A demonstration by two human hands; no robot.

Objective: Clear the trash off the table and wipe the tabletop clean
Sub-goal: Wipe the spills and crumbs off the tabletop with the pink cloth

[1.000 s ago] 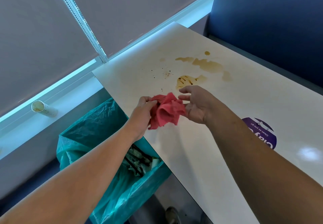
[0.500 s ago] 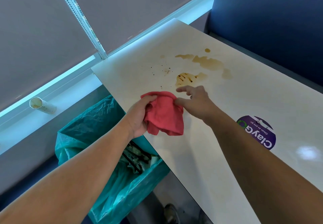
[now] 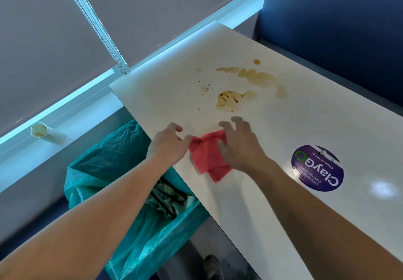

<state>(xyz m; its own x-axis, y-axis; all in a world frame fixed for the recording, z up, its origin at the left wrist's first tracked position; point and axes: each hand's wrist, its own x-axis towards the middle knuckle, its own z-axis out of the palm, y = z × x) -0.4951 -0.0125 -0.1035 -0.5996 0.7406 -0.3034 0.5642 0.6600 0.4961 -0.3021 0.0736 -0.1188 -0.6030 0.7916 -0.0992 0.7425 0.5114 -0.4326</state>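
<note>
A red cloth [image 3: 207, 159] lies partly spread on the white tabletop [image 3: 272, 131], near its left edge. My left hand [image 3: 168, 146] pinches the cloth's left corner with the thumb. The fingers of my right hand [image 3: 239, 146] are spread over the cloth's right part and rest on it. Beyond the hands, brown spill stains [image 3: 250, 79] and dark crumbs [image 3: 204, 87] mark the tabletop. A bin lined with a teal bag [image 3: 109, 170] stands below the table's left edge, with dark trash [image 3: 168, 196] inside.
A used paper cup [image 3: 46, 133] lies on its side on the window ledge at left. A round purple sticker [image 3: 317, 168] is on the table to the right of my hands. A dark blue seat back [image 3: 338, 28] stands behind the table's far side.
The cloth went from bunched between both hands in the air to lowered and partly spread on the tabletop. My right hand now lies over it.
</note>
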